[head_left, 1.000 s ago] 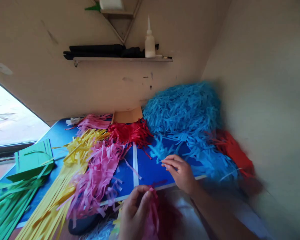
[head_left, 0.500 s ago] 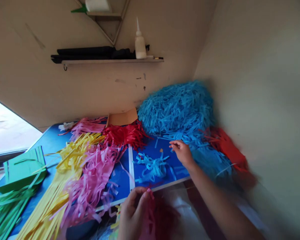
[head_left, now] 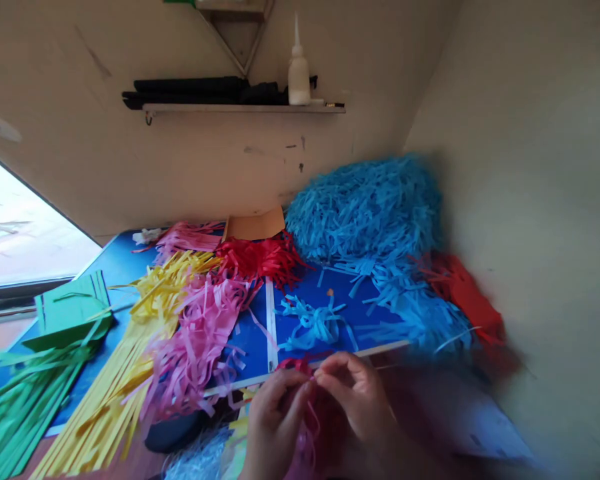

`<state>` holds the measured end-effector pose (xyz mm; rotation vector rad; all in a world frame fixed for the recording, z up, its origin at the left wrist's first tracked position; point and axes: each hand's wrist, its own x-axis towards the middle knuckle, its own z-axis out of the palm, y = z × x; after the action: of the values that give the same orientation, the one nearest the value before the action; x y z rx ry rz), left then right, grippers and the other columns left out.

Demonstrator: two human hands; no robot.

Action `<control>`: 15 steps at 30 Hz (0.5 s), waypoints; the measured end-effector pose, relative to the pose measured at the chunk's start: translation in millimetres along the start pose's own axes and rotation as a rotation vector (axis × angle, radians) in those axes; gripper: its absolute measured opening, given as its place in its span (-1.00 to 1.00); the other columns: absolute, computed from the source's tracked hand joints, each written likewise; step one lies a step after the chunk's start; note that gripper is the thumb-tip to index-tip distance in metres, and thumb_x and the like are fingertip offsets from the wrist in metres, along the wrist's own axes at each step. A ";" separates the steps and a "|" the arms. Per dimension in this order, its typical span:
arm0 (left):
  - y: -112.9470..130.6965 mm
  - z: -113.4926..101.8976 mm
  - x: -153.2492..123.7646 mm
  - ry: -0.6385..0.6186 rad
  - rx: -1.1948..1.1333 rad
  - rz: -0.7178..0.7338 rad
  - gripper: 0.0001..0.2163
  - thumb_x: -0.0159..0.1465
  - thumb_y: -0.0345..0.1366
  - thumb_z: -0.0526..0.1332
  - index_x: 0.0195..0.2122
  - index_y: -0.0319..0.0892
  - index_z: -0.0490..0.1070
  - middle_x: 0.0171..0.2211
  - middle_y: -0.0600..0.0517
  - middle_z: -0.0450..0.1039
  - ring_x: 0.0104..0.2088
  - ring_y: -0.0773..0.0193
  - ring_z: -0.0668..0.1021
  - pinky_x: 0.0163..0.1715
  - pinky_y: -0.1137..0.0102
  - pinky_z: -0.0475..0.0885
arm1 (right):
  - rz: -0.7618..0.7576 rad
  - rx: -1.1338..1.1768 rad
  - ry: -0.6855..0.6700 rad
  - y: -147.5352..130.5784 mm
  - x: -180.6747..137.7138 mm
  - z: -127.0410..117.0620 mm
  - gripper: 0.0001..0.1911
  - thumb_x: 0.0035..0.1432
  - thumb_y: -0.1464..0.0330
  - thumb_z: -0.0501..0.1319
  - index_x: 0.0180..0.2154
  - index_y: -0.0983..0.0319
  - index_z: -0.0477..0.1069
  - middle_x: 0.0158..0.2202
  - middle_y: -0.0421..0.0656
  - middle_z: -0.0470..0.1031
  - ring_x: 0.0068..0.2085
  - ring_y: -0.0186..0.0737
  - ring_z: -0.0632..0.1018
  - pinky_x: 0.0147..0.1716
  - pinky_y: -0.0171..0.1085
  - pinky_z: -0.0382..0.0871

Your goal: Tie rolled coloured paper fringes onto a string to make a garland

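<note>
Low in the middle, my left hand (head_left: 280, 417) pinches pink paper fringe (head_left: 306, 447), whose strips hang below the fingers. My right hand (head_left: 357, 397) meets it there, thumb and forefinger closed together at the fingertips. What the right fingers grip is too small to make out. Red strips (head_left: 300, 364) show just behind the fingertips. Beyond the hands, a small bunch of light-blue paper strips (head_left: 315, 323) lies on the blue table (head_left: 253, 347).
A big blue fringe heap (head_left: 365, 210) fills the back right corner, with red paper (head_left: 467, 297) beside it. Pink fringe (head_left: 205, 327), yellow strips (head_left: 115, 387) and green strips (head_left: 30, 407) cover the left. A glue bottle (head_left: 299, 73) stands on the wall shelf (head_left: 230, 108).
My right hand has come down and back from above the table to my left hand, its fingertips now against the left ones. The view has shifted slightly.
</note>
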<state>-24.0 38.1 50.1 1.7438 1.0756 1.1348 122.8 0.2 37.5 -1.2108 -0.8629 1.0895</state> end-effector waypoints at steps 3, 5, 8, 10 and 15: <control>6.9 0.0 2.1 0.010 0.062 0.100 -0.83 0.26 -0.19 0.26 -0.42 -0.12 0.53 -0.51 0.05 0.57 -0.51 0.28 0.58 -0.49 0.49 0.49 | -0.053 -0.055 -0.003 -4.1 1.9 0.7 -0.80 0.08 0.22 0.39 -0.43 0.20 0.51 -0.43 -0.21 0.56 -0.36 -0.24 0.56 -0.29 -0.32 0.44; 10.5 0.6 2.5 0.014 0.094 0.179 -0.85 0.27 -0.25 0.24 -0.41 -0.12 0.53 -0.50 0.05 0.57 -0.50 0.29 0.60 -0.49 0.50 0.50 | -0.066 -0.069 -0.017 -6.5 1.4 -0.3 -0.79 0.07 0.20 0.39 -0.42 0.20 0.51 -0.43 -0.19 0.58 -0.36 -0.23 0.57 -0.30 -0.32 0.45; 12.2 2.1 0.0 0.020 0.121 0.258 -0.87 0.28 -0.34 0.22 -0.40 -0.11 0.51 -0.49 0.06 0.57 -0.50 0.33 0.60 -0.49 0.54 0.49 | -0.059 -0.105 -0.027 -5.5 -3.3 -4.8 -0.79 0.05 0.19 0.40 -0.39 0.19 0.53 -0.39 -0.16 0.61 -0.34 -0.19 0.59 -0.28 -0.30 0.47; 11.0 2.4 -3.1 0.039 0.147 0.247 -0.89 0.28 -0.35 0.23 -0.40 -0.11 0.50 -0.50 0.07 0.56 -0.51 0.34 0.60 -0.49 0.55 0.48 | -0.073 -0.184 -0.028 -2.9 -7.5 -9.2 -0.83 0.06 0.22 0.40 -0.36 0.17 0.56 -0.36 -0.15 0.62 -0.32 -0.18 0.60 -0.25 -0.28 0.47; 7.1 -1.9 -8.5 -0.048 0.164 0.204 -0.94 0.25 -0.31 0.27 -0.37 -0.09 0.50 -0.50 0.10 0.58 -0.51 0.33 0.60 -0.49 0.55 0.48 | -0.038 -0.147 -0.070 2.6 -12.2 -15.4 -0.88 0.13 0.25 0.36 -0.29 0.13 0.58 -0.32 -0.16 0.62 -0.24 -0.15 0.60 -0.13 -0.23 0.44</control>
<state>-26.2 28.1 54.7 2.0372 1.0026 1.1472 133.5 -15.8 32.8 -1.2784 -1.0306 1.0579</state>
